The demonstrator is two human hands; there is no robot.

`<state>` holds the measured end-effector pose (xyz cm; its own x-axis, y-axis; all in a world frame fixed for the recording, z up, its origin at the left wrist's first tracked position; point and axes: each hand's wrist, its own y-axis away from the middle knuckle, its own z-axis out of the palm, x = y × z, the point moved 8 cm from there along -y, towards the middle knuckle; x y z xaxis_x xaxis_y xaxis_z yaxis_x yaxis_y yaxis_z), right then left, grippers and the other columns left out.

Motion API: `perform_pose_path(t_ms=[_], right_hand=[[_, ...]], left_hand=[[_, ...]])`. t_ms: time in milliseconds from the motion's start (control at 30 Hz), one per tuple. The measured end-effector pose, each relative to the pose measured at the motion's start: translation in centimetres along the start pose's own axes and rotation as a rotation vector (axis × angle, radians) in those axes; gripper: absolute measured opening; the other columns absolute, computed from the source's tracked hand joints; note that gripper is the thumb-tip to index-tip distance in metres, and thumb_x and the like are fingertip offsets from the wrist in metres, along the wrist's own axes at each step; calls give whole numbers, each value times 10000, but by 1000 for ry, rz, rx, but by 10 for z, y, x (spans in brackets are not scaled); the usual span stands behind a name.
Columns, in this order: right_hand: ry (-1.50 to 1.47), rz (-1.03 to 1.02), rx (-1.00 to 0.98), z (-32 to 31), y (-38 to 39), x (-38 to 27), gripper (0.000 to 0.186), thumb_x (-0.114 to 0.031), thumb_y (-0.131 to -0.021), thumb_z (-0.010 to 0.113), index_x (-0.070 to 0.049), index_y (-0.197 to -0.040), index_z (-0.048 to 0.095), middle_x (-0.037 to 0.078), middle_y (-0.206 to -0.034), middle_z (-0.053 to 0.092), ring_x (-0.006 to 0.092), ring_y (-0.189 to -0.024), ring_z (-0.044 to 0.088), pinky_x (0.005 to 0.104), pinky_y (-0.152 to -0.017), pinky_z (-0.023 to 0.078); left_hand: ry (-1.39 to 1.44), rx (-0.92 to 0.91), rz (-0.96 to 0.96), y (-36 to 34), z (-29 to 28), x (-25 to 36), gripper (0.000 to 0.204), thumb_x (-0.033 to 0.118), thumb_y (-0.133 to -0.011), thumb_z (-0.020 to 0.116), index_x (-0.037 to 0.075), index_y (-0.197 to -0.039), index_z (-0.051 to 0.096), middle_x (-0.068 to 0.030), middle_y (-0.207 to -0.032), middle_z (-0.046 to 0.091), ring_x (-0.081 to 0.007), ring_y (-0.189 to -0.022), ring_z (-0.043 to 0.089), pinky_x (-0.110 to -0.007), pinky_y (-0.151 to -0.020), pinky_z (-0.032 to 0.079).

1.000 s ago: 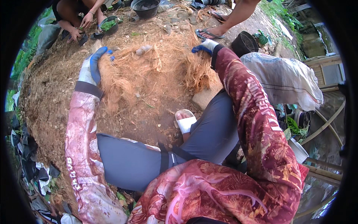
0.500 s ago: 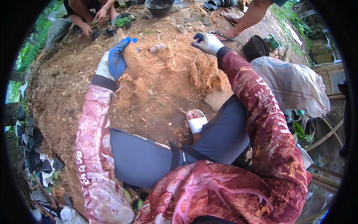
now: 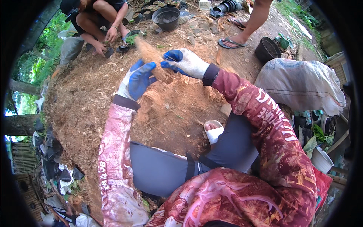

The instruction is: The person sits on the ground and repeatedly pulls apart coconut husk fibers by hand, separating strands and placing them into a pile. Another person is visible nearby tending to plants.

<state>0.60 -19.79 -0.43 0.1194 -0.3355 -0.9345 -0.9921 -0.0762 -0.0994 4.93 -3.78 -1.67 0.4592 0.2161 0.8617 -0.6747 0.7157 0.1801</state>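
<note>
Holds a shaggy, tan, fibrous clump [image 3: 150,53] in the blue-and-white gloved left hand [image 3: 137,80] above brown, litter-strewn ground [image 3: 85,100], curls the matching right hand [image 3: 187,62] close beside it (impossible to tell if gripping), and might drop it through slack pinching.

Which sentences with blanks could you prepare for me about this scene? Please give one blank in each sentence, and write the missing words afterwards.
1. The gloves on the left hand and the right hand are white and ____.
2. The number of gloved hands beside the raised fibre is ____.
3. The sack lies on the ____ side of the picture.
4. The sandal below the hands is coloured ____.

Missing words: blue; two; right; white.
</note>
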Motion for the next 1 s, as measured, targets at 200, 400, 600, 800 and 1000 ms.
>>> perform_pose_path(t_ms=[200,400,600,800,1000], right_hand=[[58,-24,272,-29,-4,-13,425,-403,-931,707,-33,-1139,684,100,-917,728,141,-765,705,326,-665,570],[181,1,216,-30,6,-29,474,-491,-894,720,-23,-957,678,116,-842,712,194,-751,716,345,-660,569],[309,-185,245,-22,4,-26,400,-405,-947,694,-8,-921,650,39,-762,643,124,-667,564,293,-641,484],[62,-84,119,-1,5,-22,384,-355,-940,693,12,-853,619,139,-751,642,232,-677,581,376,-687,491],[79,-64,112,27,1,-23,337,-326,-941,678,-2,-856,634,147,-752,641,240,-673,570,371,-665,480]], left_hand=[[-53,249,71,-2,-23,3,434,103,-888,744,90,-1279,554,-54,-1139,682,-203,-999,673,-396,-874,539],[-349,306,236,-9,-15,12,547,130,-796,853,-21,-1250,589,-85,-1129,684,-175,-994,668,-284,-835,546],[-531,265,219,-9,4,6,630,194,-784,870,-24,-1295,572,-95,-1163,672,-151,-998,642,-286,-885,523],[-192,267,107,-23,-7,-6,854,733,-945,450,10,-1397,503,-104,-1291,606,-163,-1172,560,-356,-1003,473],[-696,648,83,-40,-42,-8,968,779,-938,349,-125,-1129,638,-278,-1042,693,-284,-1007,655,-399,-853,493]])
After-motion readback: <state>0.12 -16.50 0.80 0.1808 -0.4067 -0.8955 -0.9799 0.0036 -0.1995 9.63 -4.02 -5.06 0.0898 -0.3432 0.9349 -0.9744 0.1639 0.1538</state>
